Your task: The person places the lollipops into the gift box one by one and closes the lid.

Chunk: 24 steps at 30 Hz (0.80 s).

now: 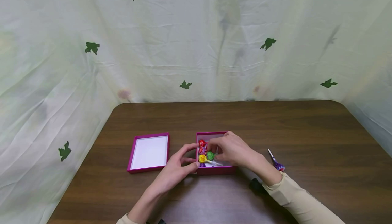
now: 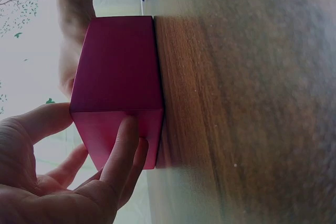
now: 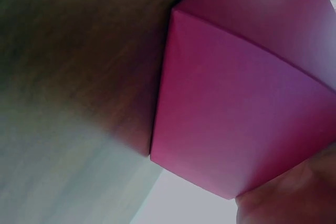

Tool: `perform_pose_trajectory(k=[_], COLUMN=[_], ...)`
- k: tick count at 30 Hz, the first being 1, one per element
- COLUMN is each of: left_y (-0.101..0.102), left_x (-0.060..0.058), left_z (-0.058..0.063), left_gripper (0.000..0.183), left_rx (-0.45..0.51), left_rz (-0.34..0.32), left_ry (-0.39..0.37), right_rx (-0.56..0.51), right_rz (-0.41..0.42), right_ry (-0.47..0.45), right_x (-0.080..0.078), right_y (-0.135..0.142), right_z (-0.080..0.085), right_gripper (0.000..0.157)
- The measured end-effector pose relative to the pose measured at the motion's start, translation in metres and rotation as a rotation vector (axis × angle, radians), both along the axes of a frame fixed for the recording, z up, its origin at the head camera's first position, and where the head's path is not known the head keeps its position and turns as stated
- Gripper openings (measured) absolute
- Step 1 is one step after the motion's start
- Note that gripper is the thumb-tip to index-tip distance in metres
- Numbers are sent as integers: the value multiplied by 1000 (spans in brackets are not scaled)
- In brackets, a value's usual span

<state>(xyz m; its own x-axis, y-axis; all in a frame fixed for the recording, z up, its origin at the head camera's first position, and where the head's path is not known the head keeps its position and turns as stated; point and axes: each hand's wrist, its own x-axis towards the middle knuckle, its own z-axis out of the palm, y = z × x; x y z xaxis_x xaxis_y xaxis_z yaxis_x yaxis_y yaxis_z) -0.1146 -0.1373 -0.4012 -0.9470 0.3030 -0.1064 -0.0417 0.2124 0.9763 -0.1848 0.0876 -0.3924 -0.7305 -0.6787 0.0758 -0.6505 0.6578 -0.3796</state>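
Note:
An open magenta box (image 1: pixel 216 171) stands on the table with several wrapped lollipops inside. Among them are a red lollipop (image 1: pixel 201 142), a yellow lollipop (image 1: pixel 202 158) and a green lollipop (image 1: pixel 210 155), with white sticks showing. My left hand (image 1: pixel 180 164) touches the left side of the box, its fingers spread along the wall and the thumb at the near corner. My right hand (image 1: pixel 231 148) reaches over the right side into the box, fingers bent down among the lollipops. Whether its fingertips pinch one is hidden. Both wrist views show the outer walls of the box.
Left of the box lies its magenta lid (image 1: pixel 150 152), white inside facing up. A purple-wrapped lollipop (image 1: pixel 278 165) lies on the brown table (image 1: pixel 321 142) beside the right forearm. A pale curtain (image 1: pixel 190 47) with green leaf shapes hangs behind the table.

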Motion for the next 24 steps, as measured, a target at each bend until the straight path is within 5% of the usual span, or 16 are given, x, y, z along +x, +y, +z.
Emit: perform_pose_trajectory(k=[12, 24], left_y=[0, 0], left_x=[0, 0], left_z=[-1, 0], left_gripper=[53, 53], left_rx=[-26, -19], left_rz=[-7, 9], left_ry=[7, 2], right_rx=[-42, -303], right_rz=[68, 68], right_ry=[-15, -57], right_x=[-4, 1], right_y=[3, 21], right_z=[3, 13], right_gripper=[21, 22])
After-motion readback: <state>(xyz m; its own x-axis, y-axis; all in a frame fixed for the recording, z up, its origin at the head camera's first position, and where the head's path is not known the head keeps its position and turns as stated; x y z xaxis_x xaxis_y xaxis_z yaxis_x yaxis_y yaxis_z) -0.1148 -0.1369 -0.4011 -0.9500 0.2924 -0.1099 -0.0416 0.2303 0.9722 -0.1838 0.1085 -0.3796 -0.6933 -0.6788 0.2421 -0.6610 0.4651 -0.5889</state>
